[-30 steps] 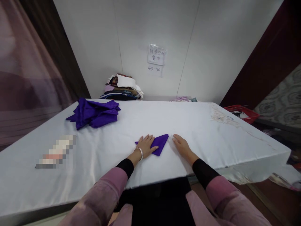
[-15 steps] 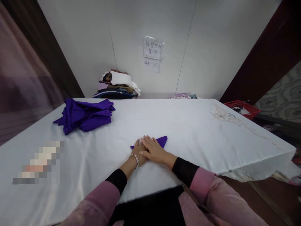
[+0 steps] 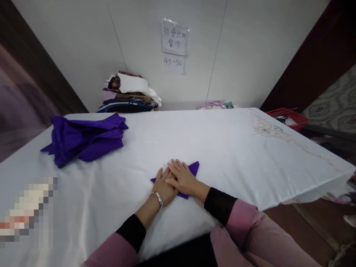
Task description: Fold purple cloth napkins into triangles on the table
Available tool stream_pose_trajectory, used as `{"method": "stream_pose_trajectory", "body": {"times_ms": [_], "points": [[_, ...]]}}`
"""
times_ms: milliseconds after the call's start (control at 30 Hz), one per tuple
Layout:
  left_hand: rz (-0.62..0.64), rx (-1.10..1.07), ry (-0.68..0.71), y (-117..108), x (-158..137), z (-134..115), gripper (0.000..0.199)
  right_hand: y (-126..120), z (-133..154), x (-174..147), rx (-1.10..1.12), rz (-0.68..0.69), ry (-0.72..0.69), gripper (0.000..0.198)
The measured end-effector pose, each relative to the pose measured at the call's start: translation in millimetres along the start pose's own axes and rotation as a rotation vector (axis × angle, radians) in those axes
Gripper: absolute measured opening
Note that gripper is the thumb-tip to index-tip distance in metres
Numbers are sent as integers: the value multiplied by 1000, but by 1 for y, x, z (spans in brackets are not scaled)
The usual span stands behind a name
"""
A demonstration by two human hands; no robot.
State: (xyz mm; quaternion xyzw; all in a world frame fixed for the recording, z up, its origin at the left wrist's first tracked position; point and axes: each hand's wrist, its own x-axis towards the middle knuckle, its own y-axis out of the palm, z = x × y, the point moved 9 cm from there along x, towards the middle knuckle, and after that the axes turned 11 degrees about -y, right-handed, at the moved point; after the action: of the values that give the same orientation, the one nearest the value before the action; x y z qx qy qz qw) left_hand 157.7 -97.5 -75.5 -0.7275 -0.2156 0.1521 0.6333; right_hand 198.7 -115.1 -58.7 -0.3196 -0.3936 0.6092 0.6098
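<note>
My hands are together just below the middle of the picture. My left hand is flat, palm down. My right hand lies partly over it, fingers straight, thumb across its back. My left arm comes up from the bottom left, my right arm from the bottom right.

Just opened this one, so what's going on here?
A person is pressing both hands flat on a small folded purple cloth on a table covered in shiny white fabric. The right hand partly overlaps the left hand, and pointed purple corners show around them. A loose heap of purple cloth lies to the left, and a stack of mixed-colour fabrics sits at the table's far side.
</note>
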Motion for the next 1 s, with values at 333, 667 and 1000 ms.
{"method": "stream_pose_trajectory", "body": {"times_ms": [333,667,1000], "points": [[37,-21,-35,3,1,3,64,-15,-41,-13,-231,-85,160,70],[43,-30,-27,2,2,1,65,-20,-60,-19,-298,-83,254,68],[11,2,-181,1,-15,30,77,-16,-63,-19,-321,-71,240,71]]}}
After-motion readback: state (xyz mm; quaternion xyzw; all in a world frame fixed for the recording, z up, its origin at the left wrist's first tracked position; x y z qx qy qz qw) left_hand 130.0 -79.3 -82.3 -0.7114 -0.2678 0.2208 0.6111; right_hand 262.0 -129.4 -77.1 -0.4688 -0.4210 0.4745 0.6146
